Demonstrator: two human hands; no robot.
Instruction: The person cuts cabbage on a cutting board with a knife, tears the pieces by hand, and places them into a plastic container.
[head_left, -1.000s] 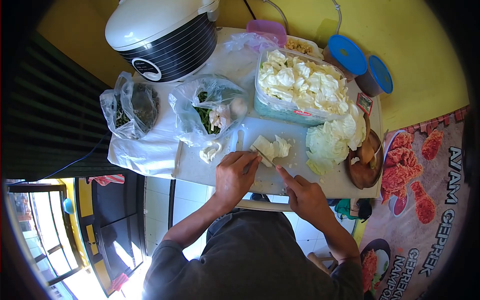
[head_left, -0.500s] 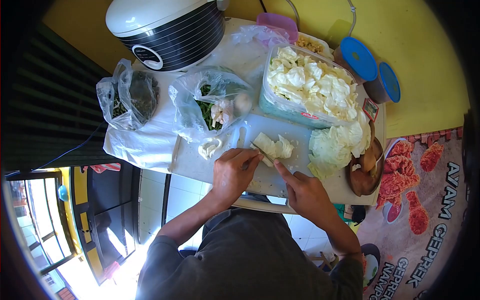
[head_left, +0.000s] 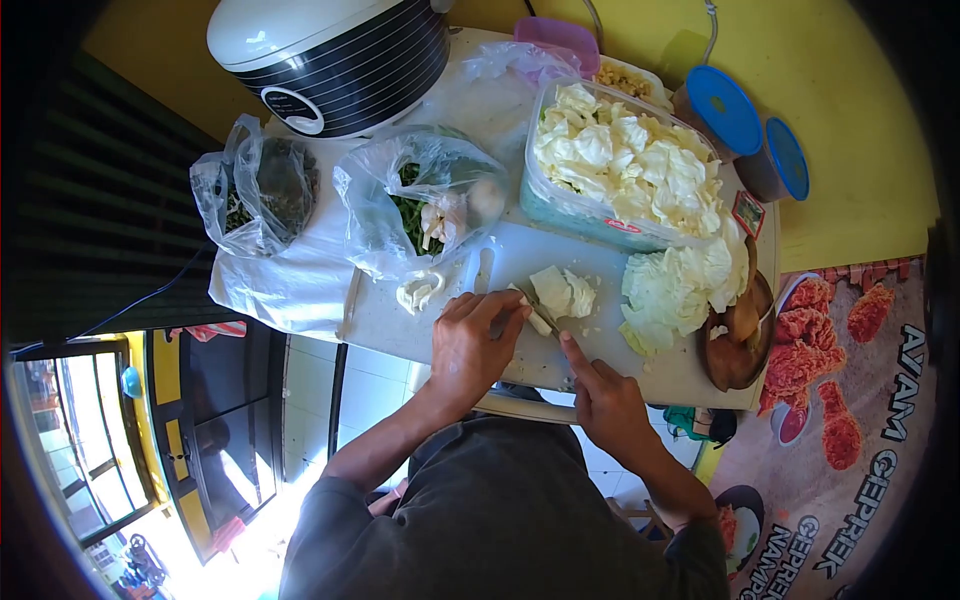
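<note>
My right hand (head_left: 606, 398) is closed round a knife (head_left: 543, 314), its index finger stretched along the blade's back. The blade lies across a small pale piece of cabbage (head_left: 535, 318) that the fingertips of my left hand (head_left: 473, 345) hold down at its left end. Just beyond the blade, cut cabbage leaves (head_left: 562, 292) rest on the white cutting board (head_left: 515, 252). A partly cut cabbage head (head_left: 668, 298) sits at the board's right side. Behind it stands a clear container (head_left: 590, 222) heaped with cabbage pieces.
Plastic bags of greens and garlic (head_left: 425, 215) and of dark contents (head_left: 262, 195) lie at the left, before a rice cooker (head_left: 335, 75). On the right are a brown bowl (head_left: 725, 375) and blue-lidded tubs (head_left: 722, 108). A curved scrap (head_left: 420, 290) lies left of the board.
The knife and my right hand have shifted slightly right and down, with the blade further from the left fingertips. The cut leaves beyond it have moved a little right. The view has tilted slightly.
</note>
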